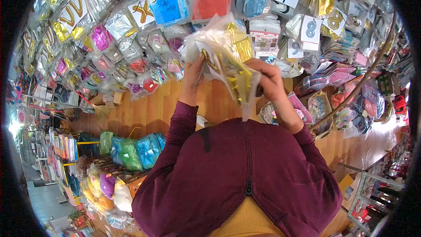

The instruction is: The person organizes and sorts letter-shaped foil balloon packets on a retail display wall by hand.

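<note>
Both hands hold a bundle of clear plastic packets [239, 72] with folded gold foil balloons inside, in front of my chest. My left hand [193, 73] grips the left side of the bundle, its thumb over a white card with a gold shape. At the right edge, my right hand [268, 78] has its fingers closed on the plastic. The packets are fanned and tilted, and part of the bundle hides the fingertips behind it. Just beyond hang a red foil packet [212, 2] and a blue foil packet [169, 8].
A wall of hanging balloon packets [118, 22] fills the far side. Stacked packets and boxes line the right, near a long curved brown pole [368, 73]. Wooden floor [144, 109] shows below my hands. Wrapped blue and green bundles [131, 151] sit at the left.
</note>
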### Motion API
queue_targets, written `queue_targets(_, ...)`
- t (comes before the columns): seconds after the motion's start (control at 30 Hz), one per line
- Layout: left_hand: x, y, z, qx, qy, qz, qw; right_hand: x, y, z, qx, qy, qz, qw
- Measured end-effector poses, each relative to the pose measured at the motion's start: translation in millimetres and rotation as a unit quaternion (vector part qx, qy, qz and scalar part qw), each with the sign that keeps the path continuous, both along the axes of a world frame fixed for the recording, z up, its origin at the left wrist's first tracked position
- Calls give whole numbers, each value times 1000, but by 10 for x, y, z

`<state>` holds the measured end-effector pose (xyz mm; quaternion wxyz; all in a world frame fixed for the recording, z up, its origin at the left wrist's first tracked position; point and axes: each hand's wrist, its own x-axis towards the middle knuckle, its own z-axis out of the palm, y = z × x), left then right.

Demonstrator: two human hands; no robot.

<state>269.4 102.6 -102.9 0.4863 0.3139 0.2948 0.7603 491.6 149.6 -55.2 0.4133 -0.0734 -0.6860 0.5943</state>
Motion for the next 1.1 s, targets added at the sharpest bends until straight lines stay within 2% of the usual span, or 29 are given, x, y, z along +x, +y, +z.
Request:
queue_targets(0.13,39,-6,46,-9,63,30,997,103,170,-12,-83,-41,-59,994)
queue_targets(0.23,42,-8,9,-21,97,33,994,115,319,27,-88,-30,-17,996)
queue_targets(0.3,39,5,-28,-37,111,30,993,123,402,90,-59,-61,-32,996)
queue_targets(0.37,53,-3,-19,-62,176,26,982,126,519,141,54,-151,24,987)
queue_targets(0.43,115,-21,29,-70,165,29,983,103,550,139,61,-157,42,985)
queue_targets(0.5,122,-35,29,-77,152,35,985,45,494,196,54,-263,56,962)
queue_targets(0.57,87,-38,-44,-111,182,36,976,18,469,210,20,-261,72,962)
queue_targets(0.63,44,-38,-107,-138,176,29,974,13,418,266,-29,-302,42,952)
queue_targets(0.7,12,-68,-161,-165,172,20,971,9,497,150,-29,-290,8,957)
queue_targets(0.77,-8,-101,-196,-180,48,-28,982,36,647,-49,-29,-277,-30,960)
queue_targets(0.8,-30,-116,-209,-180,48,-31,982,58,745,-182,-117,-242,-6,963)
queue_targets(0.87,-87,-143,-216,-132,62,-116,982,59,758,-277,-277,-168,6,946)
queue_targets(0.9,-106,-149,-211,-131,62,-118,982,94,769,-290,-276,-168,3,946)
queue_targets(0.97,-142,-146,-178,-92,79,-144,982,110,629,-61,-410,-134,13,902)
queue_targets(1.0,-169,-130,-187,-91,79,-149,981,98,565,-34,-435,-91,-16,895)
queue_targets(1.1,-235,-63,-219,-47,91,-169,980,92,609,-63,-475,-61,-30,878)
